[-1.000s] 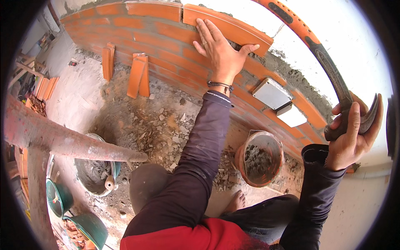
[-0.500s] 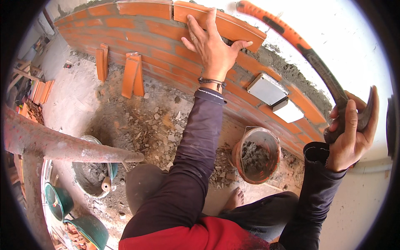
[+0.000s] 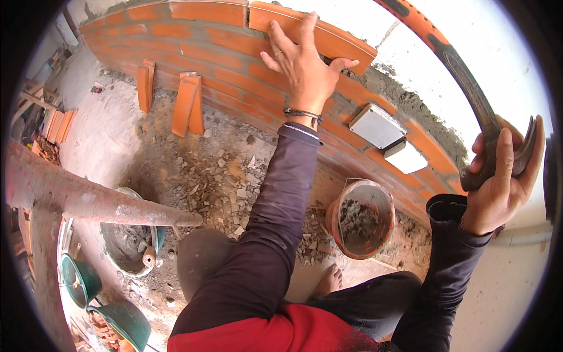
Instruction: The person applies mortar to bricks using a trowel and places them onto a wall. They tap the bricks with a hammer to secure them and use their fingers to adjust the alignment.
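My left hand lies with fingers spread against an orange brick on the top course of a curving-looking brick wall. Its index finger reaches the brick's upper edge, and the thumb rests by the lower edge. Off to the right, my right hand is closed around the head end of a claw hammer. The hammer's orange and black handle points up and left, and its end passes out of view at the top. A thin string runs along the top course.
Grey mortar lies along the wall top, right of the brick. Two electrical boxes sit in the wall. A mortar bucket stands below. Loose bricks lean on the wall. At left are a rusty pipe frame and green buckets.
The hammer has shifted up and right, taking its handle end out of view. My right hand moves slightly right and down. My left hand stays against the brick.
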Action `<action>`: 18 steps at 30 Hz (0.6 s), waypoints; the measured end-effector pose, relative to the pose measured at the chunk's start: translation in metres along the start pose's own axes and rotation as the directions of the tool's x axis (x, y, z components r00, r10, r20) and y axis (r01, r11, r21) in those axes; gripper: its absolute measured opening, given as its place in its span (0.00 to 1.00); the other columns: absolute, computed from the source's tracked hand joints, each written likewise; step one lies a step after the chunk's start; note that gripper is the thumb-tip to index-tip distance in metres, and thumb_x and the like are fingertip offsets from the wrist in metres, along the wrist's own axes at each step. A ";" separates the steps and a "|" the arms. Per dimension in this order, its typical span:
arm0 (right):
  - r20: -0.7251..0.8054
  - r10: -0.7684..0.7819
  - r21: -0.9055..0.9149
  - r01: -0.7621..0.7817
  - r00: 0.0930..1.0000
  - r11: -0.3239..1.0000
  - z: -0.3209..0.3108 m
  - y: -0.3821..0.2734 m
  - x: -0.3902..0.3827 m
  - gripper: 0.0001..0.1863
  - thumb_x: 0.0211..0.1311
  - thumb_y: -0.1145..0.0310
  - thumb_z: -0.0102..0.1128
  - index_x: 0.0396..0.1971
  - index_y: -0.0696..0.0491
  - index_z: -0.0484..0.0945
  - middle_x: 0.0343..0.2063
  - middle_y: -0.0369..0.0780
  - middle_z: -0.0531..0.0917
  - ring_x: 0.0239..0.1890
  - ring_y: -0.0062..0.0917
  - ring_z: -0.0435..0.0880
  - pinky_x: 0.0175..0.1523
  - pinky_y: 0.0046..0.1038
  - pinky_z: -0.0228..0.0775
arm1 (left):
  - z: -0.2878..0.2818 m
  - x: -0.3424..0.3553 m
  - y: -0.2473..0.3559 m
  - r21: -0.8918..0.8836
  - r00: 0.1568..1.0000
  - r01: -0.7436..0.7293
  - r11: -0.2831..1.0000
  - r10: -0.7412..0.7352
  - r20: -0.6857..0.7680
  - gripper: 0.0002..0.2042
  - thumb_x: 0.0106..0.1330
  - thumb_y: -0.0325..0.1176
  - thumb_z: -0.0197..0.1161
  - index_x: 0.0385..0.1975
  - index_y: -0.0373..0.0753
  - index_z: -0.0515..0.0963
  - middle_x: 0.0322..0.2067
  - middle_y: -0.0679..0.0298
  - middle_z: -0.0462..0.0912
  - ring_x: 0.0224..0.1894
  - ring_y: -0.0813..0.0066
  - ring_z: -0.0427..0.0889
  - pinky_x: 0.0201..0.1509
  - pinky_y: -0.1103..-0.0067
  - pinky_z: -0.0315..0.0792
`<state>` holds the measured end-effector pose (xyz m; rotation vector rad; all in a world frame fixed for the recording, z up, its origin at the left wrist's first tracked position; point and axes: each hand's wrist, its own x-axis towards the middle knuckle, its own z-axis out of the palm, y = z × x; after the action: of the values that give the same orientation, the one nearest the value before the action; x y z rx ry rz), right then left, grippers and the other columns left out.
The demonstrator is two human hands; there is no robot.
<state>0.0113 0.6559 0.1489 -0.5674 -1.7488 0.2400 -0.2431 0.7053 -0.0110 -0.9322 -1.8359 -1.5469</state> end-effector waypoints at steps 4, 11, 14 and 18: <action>0.073 -0.071 0.016 0.070 0.995 0.997 0.015 -0.006 0.012 0.25 0.67 0.71 0.56 0.63 0.59 0.65 0.34 0.44 0.83 0.18 0.16 0.76 0.19 0.15 0.64 | -0.002 0.002 0.005 0.067 0.999 -0.016 0.998 0.013 0.043 0.42 0.44 0.63 0.73 0.61 0.56 0.67 0.66 0.32 0.46 0.66 0.35 0.56 0.64 0.38 0.40; 0.062 -0.155 0.105 0.148 0.986 0.983 0.055 -0.002 0.011 0.26 0.66 0.72 0.58 0.63 0.56 0.67 0.31 0.40 0.83 0.18 0.13 0.76 0.19 0.14 0.66 | -0.004 0.002 0.006 0.051 0.999 -0.004 0.999 0.002 0.043 0.40 0.44 0.63 0.73 0.59 0.56 0.70 0.65 0.33 0.48 0.65 0.37 0.59 0.63 0.38 0.41; 0.265 -0.130 0.041 0.123 0.955 0.992 0.055 0.003 0.021 0.26 0.66 0.71 0.58 0.63 0.55 0.67 0.28 0.37 0.83 0.17 0.12 0.76 0.17 0.14 0.65 | -0.005 0.002 0.005 0.053 0.999 0.015 0.998 -0.017 0.039 0.40 0.44 0.63 0.72 0.59 0.56 0.70 0.65 0.33 0.48 0.66 0.37 0.58 0.64 0.38 0.41; 0.086 -0.192 0.079 0.186 0.978 0.979 0.061 0.003 0.018 0.26 0.66 0.71 0.58 0.63 0.54 0.68 0.26 0.36 0.81 0.15 0.10 0.73 0.17 0.14 0.63 | -0.001 0.000 0.003 0.058 1.000 -0.004 0.998 0.002 0.027 0.41 0.43 0.65 0.71 0.59 0.56 0.70 0.65 0.32 0.48 0.67 0.36 0.56 0.64 0.39 0.40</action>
<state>-0.0491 0.6761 0.1470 -0.3399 -1.8639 0.1961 -0.2406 0.7043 -0.0087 -0.9332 -1.8874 -1.4781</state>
